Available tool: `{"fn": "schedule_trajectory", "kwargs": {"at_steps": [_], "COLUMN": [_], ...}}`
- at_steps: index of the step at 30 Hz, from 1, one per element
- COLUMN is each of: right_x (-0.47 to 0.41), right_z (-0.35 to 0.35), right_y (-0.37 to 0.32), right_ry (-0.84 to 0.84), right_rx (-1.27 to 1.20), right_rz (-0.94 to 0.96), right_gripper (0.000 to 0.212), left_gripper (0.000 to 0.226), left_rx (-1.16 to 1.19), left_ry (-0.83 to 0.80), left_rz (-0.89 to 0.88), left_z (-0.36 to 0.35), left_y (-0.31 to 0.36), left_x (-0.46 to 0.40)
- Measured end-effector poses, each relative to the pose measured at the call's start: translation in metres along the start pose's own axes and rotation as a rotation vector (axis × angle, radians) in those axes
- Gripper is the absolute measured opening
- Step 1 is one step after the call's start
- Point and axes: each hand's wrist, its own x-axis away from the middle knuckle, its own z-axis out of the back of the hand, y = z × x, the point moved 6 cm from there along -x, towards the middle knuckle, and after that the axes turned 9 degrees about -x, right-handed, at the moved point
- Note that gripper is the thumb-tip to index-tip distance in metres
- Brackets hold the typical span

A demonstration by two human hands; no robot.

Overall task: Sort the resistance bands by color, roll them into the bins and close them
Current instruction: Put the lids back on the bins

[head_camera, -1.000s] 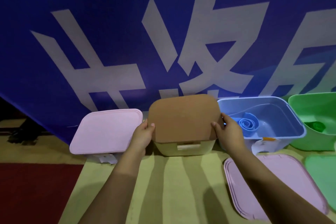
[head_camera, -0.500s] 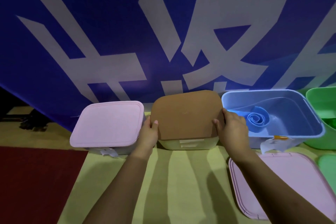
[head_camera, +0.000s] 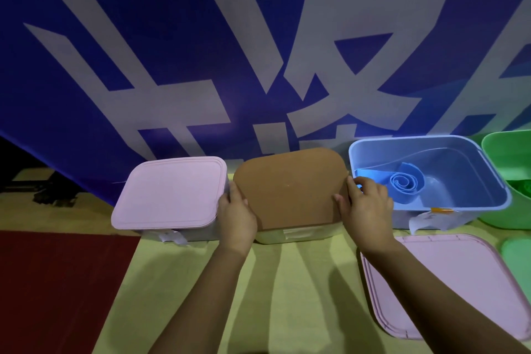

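Observation:
A brown lid lies flat on the cream bin in the middle of the row. My left hand grips the lid's left edge, and my right hand grips its right edge with the thumb on top. Left of it stands a bin closed with a pink lid. On the right, an open blue bin holds a rolled blue band. A green bin stands open at the far right; something green lies inside, mostly cut off.
A loose pink lid lies on the yellow-green mat at the right front, with a green lid beyond it at the frame edge. A blue banner with white characters rises right behind the bins. Red floor lies to the left.
The brown lid has come down from a tilted position and now sits flat on the cream bin. Both hands stayed on its edges.

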Motion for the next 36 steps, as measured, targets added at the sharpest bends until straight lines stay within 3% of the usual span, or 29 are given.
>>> {"fn": "schedule_trajectory", "kwargs": {"at_steps": [3,5,7,9,15,20,23,26,31,36], "right_x": [-0.006,-0.012,-0.015,-0.016,0.005,-0.043,-0.074,-0.084,-0.080,-0.074], "right_z": [0.001,0.003,0.003,0.004,0.006,0.018,-0.001,-0.020,-0.028,-0.033], "right_y": [-0.001,-0.004,-0.006,-0.006,-0.021,-0.034,-0.030,-0.028,-0.025,-0.024], "right_ry": [-0.055,-0.098,-0.141,-0.164,-0.246,-0.142,-0.288,-0.420,-0.285,-0.270], "right_rx": [0.082,0.124,0.168,0.158,0.135,0.090,0.165,0.269,0.226,0.279], "right_rz": [-0.003,0.003,0.043,0.078,0.186,0.138,0.063,0.114,0.149,0.205], "right_gripper": [0.043,0.045,0.045,0.043,0.037,0.033,0.038,0.035,0.034,0.033], "left_gripper": [0.048,0.052,0.064,0.076,0.076,0.078,0.078,0.075,0.070,0.070], "left_rx": [-0.057,-0.217,-0.332,-0.442,-0.515,-0.443,-0.452,-0.472,-0.483,-0.484], "left_ry": [0.011,-0.124,-0.289,-0.326,-0.326,-0.336,-0.351,-0.351,-0.326,-0.276], "left_rz": [-0.247,-0.487,-0.584,-0.630,-0.617,-0.606,-0.614,-0.625,-0.629,-0.630], "left_z": [0.006,-0.003,-0.012,-0.016,-0.001,0.004,0.004,0.004,0.000,-0.009], "left_y": [0.026,0.040,0.041,0.035,0.026,0.025,0.024,0.025,0.027,0.018], "left_x": [0.015,0.027,0.034,0.034,0.027,0.026,0.026,0.026,0.031,0.039]}}
